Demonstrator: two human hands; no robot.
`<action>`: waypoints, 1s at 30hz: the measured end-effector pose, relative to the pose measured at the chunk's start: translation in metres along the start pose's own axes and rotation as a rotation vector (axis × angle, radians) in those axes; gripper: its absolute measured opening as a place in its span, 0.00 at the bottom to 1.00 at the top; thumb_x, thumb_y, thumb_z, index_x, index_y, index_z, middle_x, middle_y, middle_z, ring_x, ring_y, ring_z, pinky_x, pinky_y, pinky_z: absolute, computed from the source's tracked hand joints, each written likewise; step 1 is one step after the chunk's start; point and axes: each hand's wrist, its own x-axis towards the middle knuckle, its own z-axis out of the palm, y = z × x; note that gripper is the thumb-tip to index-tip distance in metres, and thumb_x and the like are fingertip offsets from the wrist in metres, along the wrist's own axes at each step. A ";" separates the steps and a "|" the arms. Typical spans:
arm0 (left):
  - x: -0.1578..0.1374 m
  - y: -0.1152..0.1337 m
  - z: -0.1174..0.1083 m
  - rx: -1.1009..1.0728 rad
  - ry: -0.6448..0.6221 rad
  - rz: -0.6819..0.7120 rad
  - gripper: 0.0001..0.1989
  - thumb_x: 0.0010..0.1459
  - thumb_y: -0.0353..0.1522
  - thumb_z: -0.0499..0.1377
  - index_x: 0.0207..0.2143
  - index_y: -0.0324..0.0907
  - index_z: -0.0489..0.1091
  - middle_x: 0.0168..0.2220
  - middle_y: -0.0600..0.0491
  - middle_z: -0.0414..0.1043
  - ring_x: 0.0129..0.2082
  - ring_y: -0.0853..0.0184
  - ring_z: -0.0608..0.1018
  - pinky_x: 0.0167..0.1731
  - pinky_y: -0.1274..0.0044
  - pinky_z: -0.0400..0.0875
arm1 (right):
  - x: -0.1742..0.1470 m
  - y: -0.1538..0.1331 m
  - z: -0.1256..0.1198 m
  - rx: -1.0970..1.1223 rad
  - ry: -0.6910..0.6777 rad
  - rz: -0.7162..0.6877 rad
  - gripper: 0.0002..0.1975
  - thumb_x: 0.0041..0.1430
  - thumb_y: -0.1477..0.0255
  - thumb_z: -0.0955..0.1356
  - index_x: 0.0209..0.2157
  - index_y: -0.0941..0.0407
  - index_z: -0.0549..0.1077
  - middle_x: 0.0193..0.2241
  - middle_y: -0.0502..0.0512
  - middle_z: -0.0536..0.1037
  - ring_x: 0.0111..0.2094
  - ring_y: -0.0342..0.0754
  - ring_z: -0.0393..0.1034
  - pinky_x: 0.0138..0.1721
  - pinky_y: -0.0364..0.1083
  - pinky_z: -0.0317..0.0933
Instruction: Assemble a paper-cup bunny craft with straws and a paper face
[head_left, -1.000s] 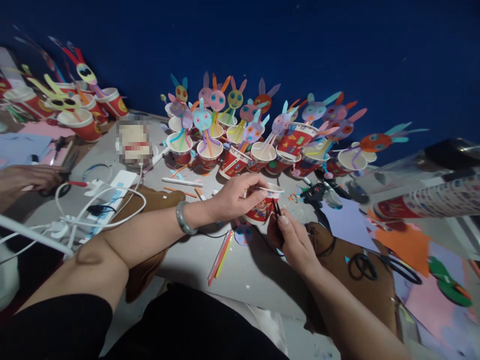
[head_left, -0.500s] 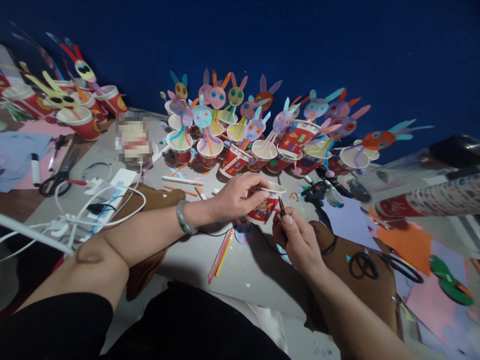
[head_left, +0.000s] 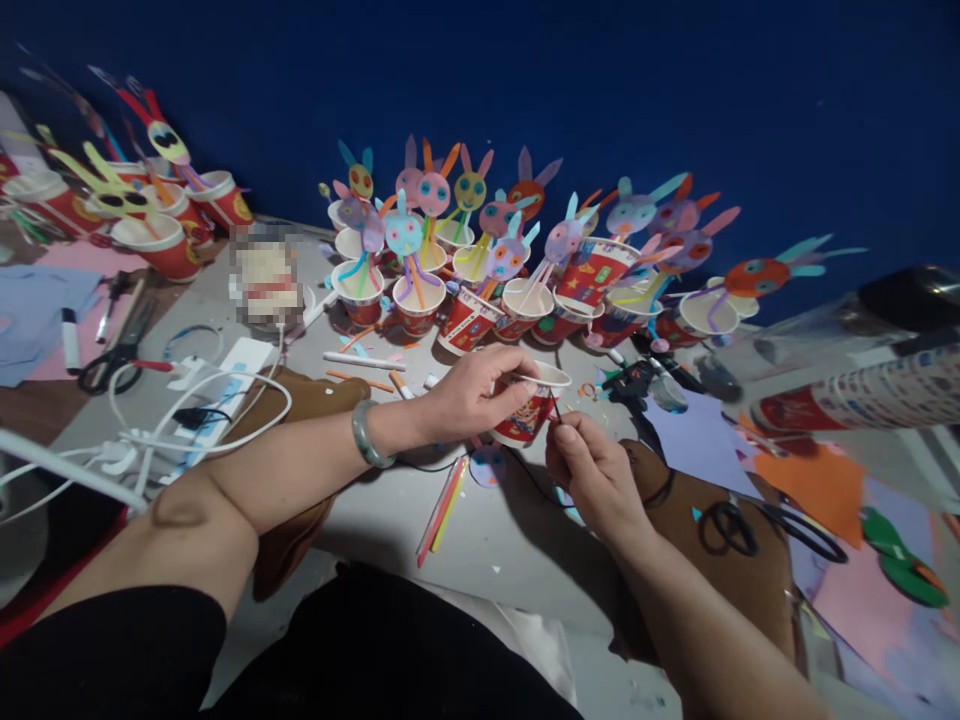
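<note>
My left hand (head_left: 478, 392) grips a red printed paper cup (head_left: 523, 424) with a white rim, its fingers curled over the near left of the rim. The cup stands slightly tilted in front of me. Close by on the right, my right hand (head_left: 596, 470) pinches a thin dark pointed tool (head_left: 555, 408), its tip at the cup's right wall. Most of the tool is hidden in the fingers, so its kind is unclear. Just below the cup lies a round lilac paper face (head_left: 487, 466). Pink and yellow strips (head_left: 444, 512) rest on the table nearby.
Several paper cups with paper rabbit heads (head_left: 405, 236) stand along the blue wall. More decorated cups (head_left: 161, 245) are at left, beside scissors (head_left: 118, 350) and a power strip (head_left: 225, 395) with white cables. At right are stacked cups (head_left: 862, 395), coloured paper (head_left: 810, 490) and black-handled scissors (head_left: 802, 530).
The dark tool in my right hand has turned and looks thinner, with its tip against the cup's side. My left hand and the cup have hardly moved.
</note>
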 end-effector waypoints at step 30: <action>-0.001 -0.001 -0.001 0.017 -0.029 -0.042 0.07 0.58 0.32 0.54 0.34 0.40 0.70 0.33 0.52 0.74 0.36 0.67 0.74 0.40 0.75 0.67 | 0.002 -0.003 -0.008 -0.329 0.036 -0.126 0.20 0.66 0.53 0.62 0.27 0.53 0.62 0.18 0.44 0.61 0.20 0.41 0.52 0.22 0.43 0.50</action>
